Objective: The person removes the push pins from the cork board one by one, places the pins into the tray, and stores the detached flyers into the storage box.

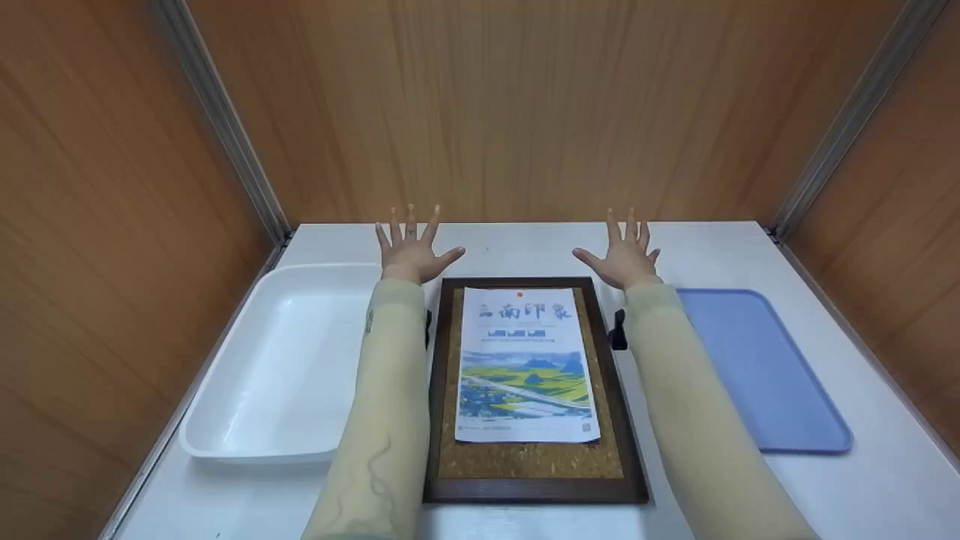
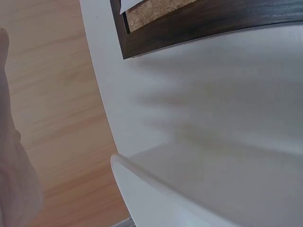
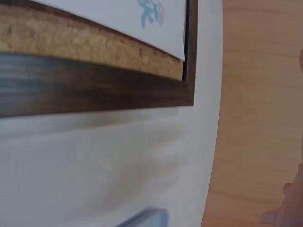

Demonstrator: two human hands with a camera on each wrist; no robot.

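Nearest the camera, the dark wooden frame of a cork board [image 1: 634, 480] lies flat on the white table [image 1: 862, 495], and a printed poster [image 1: 523, 364] with a yellow-green landscape and blue lettering sits on the cork, held at its top edge by a small red pin [image 1: 519, 287]. Left of the board rests a white plastic tray [image 1: 225, 420], deep-sided, and the left wrist view catches its rim just beside the board's corner. Right of the board lies a flat blue tray [image 1: 780, 375], its edge just showing in the right wrist view. Two pale-sleeved forearms run up either side of the board. Further out, past the board's far corners, the left hand [image 1: 410, 251] is spread wide, fingers straight and fanned, gripping nothing, and the right hand [image 1: 624, 253] mirrors it, fingers splayed and empty. Whether the palms touch the table I cannot tell. Behind them stands the wood-panelled back wall [image 1: 525, 105].
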